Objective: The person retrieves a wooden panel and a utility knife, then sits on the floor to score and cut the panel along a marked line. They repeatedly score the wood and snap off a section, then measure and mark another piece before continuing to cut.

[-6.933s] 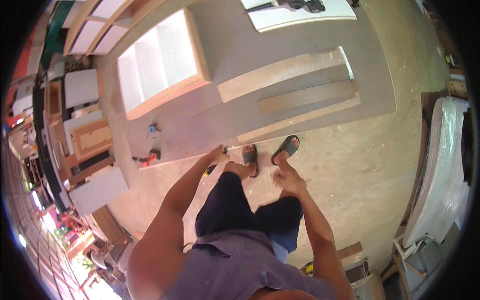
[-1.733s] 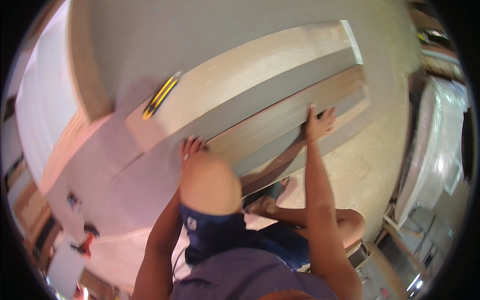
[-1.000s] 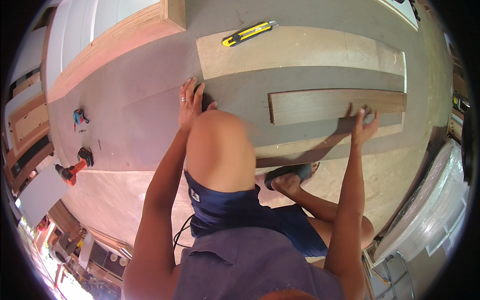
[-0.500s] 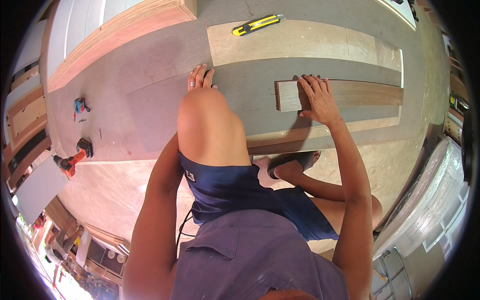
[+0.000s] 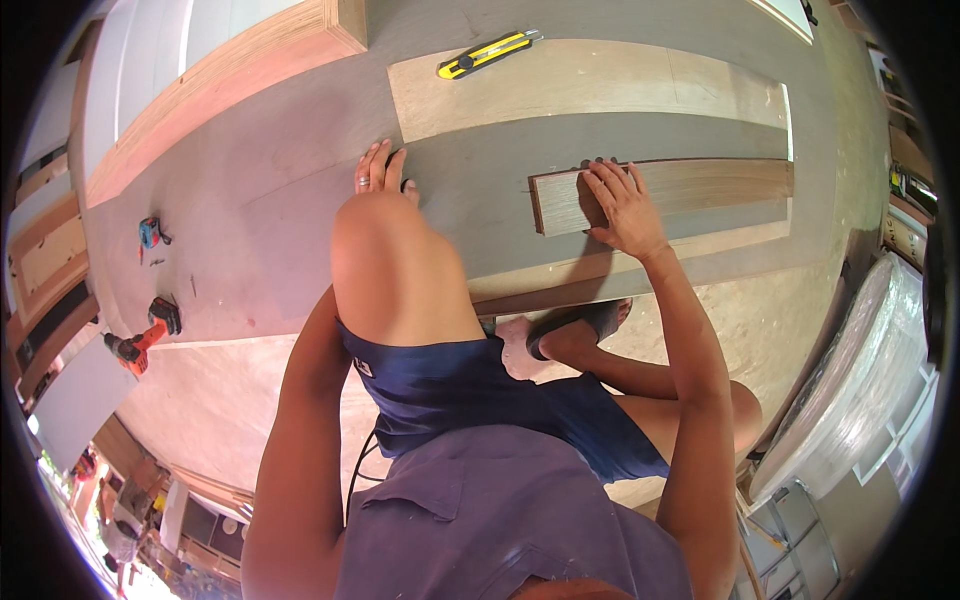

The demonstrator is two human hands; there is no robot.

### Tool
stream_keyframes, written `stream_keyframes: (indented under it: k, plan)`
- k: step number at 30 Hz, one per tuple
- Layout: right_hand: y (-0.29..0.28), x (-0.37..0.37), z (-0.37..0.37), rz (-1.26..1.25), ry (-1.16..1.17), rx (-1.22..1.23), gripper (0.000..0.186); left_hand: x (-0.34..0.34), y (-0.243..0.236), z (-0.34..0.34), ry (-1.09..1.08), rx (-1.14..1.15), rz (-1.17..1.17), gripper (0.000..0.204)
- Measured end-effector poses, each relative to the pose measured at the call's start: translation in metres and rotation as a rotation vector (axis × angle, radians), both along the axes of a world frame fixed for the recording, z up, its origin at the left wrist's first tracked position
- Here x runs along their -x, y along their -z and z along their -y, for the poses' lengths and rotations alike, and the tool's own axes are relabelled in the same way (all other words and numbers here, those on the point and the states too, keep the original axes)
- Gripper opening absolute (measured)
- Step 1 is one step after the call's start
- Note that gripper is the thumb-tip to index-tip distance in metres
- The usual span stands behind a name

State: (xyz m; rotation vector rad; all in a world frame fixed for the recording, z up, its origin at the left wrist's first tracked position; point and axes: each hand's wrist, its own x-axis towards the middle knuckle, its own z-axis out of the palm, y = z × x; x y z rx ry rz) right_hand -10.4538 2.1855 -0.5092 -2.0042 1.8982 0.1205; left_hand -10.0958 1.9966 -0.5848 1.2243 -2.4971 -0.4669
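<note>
My right hand (image 5: 625,210) grips a dark wood-grain plank (image 5: 725,182) near its left end, fingers over the far edge and thumb at the near edge. My left hand (image 5: 380,172) lies on the grey board (image 5: 250,270) just beyond my raised knee, fingers apart, partly hidden by it. A pale plywood strip (image 5: 580,85) lies farther off, with a yellow-and-black utility knife (image 5: 485,55) on its left part. Another pale strip (image 5: 700,238) is below the plank.
A white-panelled wooden carcass (image 5: 140,80) occupies the upper left. An orange-and-black drill (image 5: 140,345) and a blue tape measure (image 5: 152,235) rest at the left. A plastic-wrapped panel (image 5: 840,370) stands at the right, among stacked boards.
I have dropped from standing to squatting, and the knife I held now lies on the strip. My right hand has slid from the plank's right part to its left end.
</note>
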Motion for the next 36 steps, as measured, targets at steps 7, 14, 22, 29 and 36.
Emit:
stream_keyframes:
  k: [7,14,22,29,36]
  plan:
    - [-0.010,-0.002,0.013,0.040,0.031,-0.024,0.100,-0.002,0.009,0.001,0.016,0.047,-0.027,0.055]
    - [-0.011,0.003,0.025,0.040,0.027,-0.031,0.101,0.000,0.008,0.002,0.042,0.066,-0.063,0.056]
    - [-0.010,0.006,0.027,0.092,0.023,0.002,0.100,0.006,-0.005,0.001,0.019,0.024,0.000,0.054]
    - [-0.008,0.010,0.032,0.128,0.049,-0.040,0.100,0.003,0.006,0.001,0.006,0.012,0.082,0.053]
    - [-0.005,0.013,0.029,0.150,0.055,-0.054,0.100,0.006,0.008,0.003,0.051,0.063,0.042,0.058]
